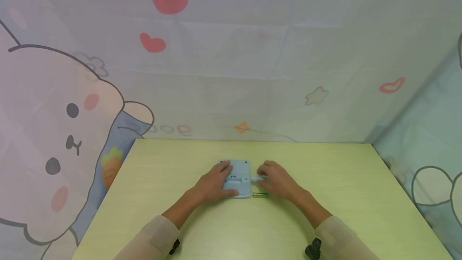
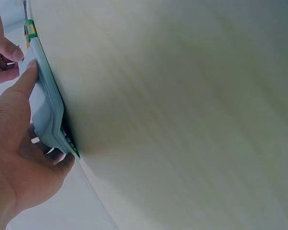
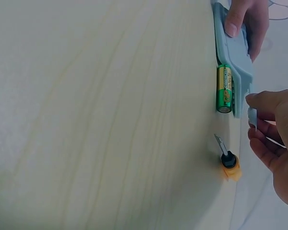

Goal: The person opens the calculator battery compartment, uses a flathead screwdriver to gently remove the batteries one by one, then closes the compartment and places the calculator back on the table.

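Note:
A light blue calculator (image 1: 244, 170) lies back side up on the table, with a battery compartment (image 1: 233, 180) open in its back. My left hand (image 1: 213, 184) grips it from the left, thumb on the near part of the back and fingers at the far and left edges. Just off its right side, my right hand (image 1: 277, 180) pinches a small pale blue battery cover (image 3: 252, 117) between thumb and fingers. A green and gold battery (image 3: 224, 88) lies along the calculator's near right edge, close to the right hand.
Beyond the battery, in the right wrist view, a screwdriver (image 3: 228, 158) with an orange handle and metal shaft lies on the table. The pale wooden tabletop (image 1: 173, 156) ends at a printed cloth backdrop (image 1: 231, 91) with hearts and a cartoon bear.

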`<state>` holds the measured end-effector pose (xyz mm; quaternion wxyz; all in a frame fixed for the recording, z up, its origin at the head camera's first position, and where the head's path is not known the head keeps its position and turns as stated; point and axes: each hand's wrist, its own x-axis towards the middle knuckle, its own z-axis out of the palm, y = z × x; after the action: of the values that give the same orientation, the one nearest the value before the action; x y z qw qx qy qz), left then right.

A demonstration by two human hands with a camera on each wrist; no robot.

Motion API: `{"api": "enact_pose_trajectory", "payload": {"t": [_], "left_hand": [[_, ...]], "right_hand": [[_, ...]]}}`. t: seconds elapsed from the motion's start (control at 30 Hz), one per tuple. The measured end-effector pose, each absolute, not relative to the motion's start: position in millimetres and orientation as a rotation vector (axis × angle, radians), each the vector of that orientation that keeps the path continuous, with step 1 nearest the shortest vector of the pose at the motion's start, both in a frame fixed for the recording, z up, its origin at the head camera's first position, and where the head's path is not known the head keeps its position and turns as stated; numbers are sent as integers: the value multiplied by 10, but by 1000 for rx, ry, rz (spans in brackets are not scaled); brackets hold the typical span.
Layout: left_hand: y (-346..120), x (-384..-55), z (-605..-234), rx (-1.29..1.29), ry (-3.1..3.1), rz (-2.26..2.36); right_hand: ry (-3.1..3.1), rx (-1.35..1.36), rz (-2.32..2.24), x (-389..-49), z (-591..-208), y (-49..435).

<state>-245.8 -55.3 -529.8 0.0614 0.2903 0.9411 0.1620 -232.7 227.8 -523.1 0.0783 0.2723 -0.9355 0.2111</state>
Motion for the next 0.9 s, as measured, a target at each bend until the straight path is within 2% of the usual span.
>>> {"api": "enact_pose_trajectory", "payload": {"t": [0.9], "left_hand": [[-550,-2460,-5244,931,2874,553]], "right_hand": [[-2723,885,713,-2303,-5159,2168]]}}
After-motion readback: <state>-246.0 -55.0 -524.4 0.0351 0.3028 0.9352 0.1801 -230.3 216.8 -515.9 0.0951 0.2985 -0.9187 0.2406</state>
